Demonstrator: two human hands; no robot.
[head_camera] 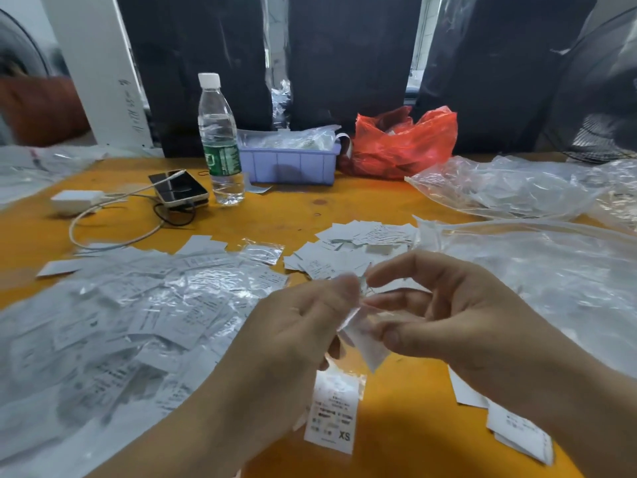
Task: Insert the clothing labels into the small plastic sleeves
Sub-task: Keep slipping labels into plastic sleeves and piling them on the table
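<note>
— Bottles? Phones?
— One water bottle (219,139), one phone (179,187), one white charger block (76,200).
— Trays, bags?
— One lilac tray (289,163), one red plastic bag (403,143).
— Labels?
— Too many to count: a heap of sleeved labels (113,326) on the left, a smaller pile of bare labels (348,250) in the middle, one sleeved label marked XS (333,412) lying apart near the front.
— Hands?
— Two.

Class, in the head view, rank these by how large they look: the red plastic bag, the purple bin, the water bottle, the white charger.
1. Red plastic bag
2. Purple bin and water bottle: look alike in size, the bin wide and the bottle tall, so unranked
3. White charger, plainly smallest
</note>
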